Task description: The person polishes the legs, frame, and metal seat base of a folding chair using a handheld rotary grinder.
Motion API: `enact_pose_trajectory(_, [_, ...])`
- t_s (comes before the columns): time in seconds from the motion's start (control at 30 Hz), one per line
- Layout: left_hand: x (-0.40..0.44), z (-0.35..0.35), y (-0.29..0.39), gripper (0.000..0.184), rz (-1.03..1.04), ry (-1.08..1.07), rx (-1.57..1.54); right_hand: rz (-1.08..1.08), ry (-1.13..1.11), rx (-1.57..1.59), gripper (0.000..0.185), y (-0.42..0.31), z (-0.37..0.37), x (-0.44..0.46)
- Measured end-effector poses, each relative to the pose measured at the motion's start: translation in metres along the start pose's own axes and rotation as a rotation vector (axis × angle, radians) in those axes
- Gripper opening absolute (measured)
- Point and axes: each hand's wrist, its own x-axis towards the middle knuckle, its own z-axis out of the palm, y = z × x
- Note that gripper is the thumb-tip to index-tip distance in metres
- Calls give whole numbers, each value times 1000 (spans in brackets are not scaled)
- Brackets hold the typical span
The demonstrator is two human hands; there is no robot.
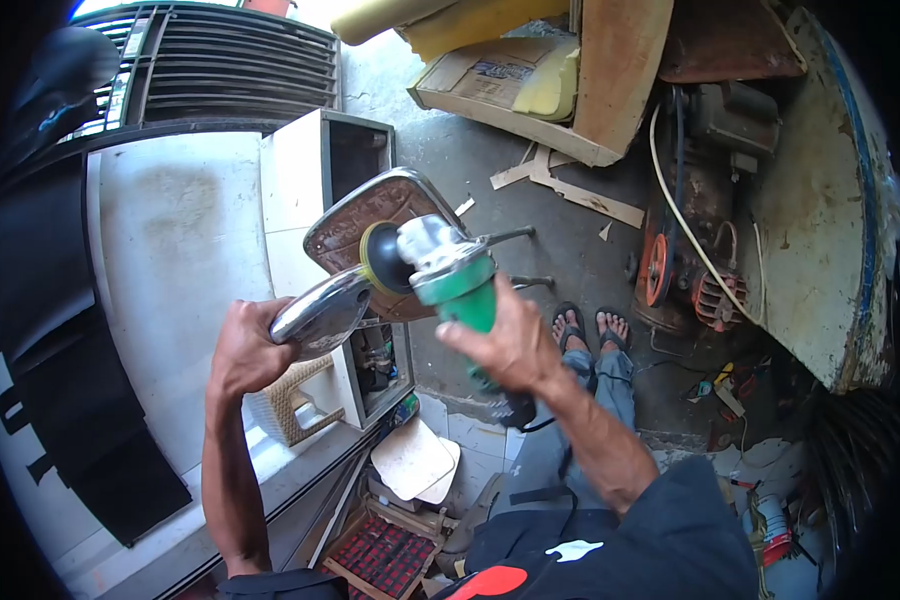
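Note:
My left hand (pixel 247 350) is closed around the end of a shiny curved chrome piece (pixel 322 312), its fingers partly hidden behind it. In my right hand (pixel 515 340) is a green angle grinder (pixel 468 302) with a silver head. Its round black disc with a yellow rim (pixel 378 258) meets the far end of the chrome piece; whether they actually touch I cannot tell. Just beyond lies a chair (pixel 355 215) with a brown panel and a chrome rim, its metal legs pointing right. Whether the chrome piece joins this chair is hidden.
A white counter (pixel 185 220) runs along the left. A woven cream-coloured chair part (pixel 280 405) stands below the chrome piece. Wood scraps (pixel 580 195) lie on the floor ahead. To the right are an air compressor (pixel 695 230), a pale cable (pixel 705 250) and scattered tools (pixel 725 388).

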Motion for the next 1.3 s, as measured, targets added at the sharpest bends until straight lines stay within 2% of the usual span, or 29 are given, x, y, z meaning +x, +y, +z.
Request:
enact_pose_trajectory(0.03, [-1,0,2,40,-30,-18,26,43,12,-72,75,12,-8,7])
enact_pose_trajectory(0.07, [-1,-1,3,40,-55,-30,51,213,-49,-43,76,20,-21,15])
enact_pose_trajectory(0.2, [2,-2,0,41,-21,9,52,228,33,-228,76,101,-38,37])
enact_pose_trajectory(0.23, [4,-1,-4,40,-18,10,-6,250,-51,26,76,79,-34,28])
enact_pose_trajectory(0.27, [10,2,-8,40,-20,-5,-13,228,-61,13,76,43,-30,17])
enact_pose_trajectory(0.33, [9,0,-14,39,-100,-13,-48,174,37,-35,75,20,-2,-1])
enact_pose_trajectory(0.4, [8,-4,0,35,-73,10,-23,57,147,152,65,17,23,-11])
enact_pose_trajectory(0.47, [9,-4,-1,34,-73,20,22,181,217,260,62,28,34,-8])
enact_pose_trajectory(0.53, [13,-8,1,33,-95,11,38,313,254,209,71,69,38,7])
enact_pose_trajectory(0.57, [15,-9,2,33,-126,-5,43,313,283,272,71,91,45,16])
enact_pose_trajectory(0.67, [20,-12,-2,30,-63,17,60,178,346,354,71,89,65,13])
enact_pose_trajectory(0.7, [21,-14,-4,29,-109,-13,36,140,322,432,69,55,66,3])
enact_pose_trajectory(0.8, [29,-17,-16,20,-113,-10,7,-61,436,467,72,25,111,-13])
enact_pose_trajectory(0.93, [43,-26,-23,21,-92,7,-51,86,657,511,65,30,153,6])
enact_pose_trajectory(0.97, [48,-31,-28,21,-81,-13,-67,211,631,591,71,42,155,18])
enact_pose_trajectory(1.07, [49,-36,-12,23,-137,-16,-71,218,761,694,70,80,166,51])
enact_pose_trajectory(1.1, [48,-39,-6,26,-157,-45,-18,259,733,712,73,76,164,52])
enact_pose_trajectory(1.13, [46,-38,-2,26,-135,-60,2,262,760,730,73,72,170,48])
enact_pose_trajectory(1.23, [48,-35,-8,26,-92,-65,-131,-66,872,662,80,61,198,47])
enact_pose_trajectory(1.3, [47,-36,-15,27,-72,-58,-89,-10,890,685,74,68,204,53])
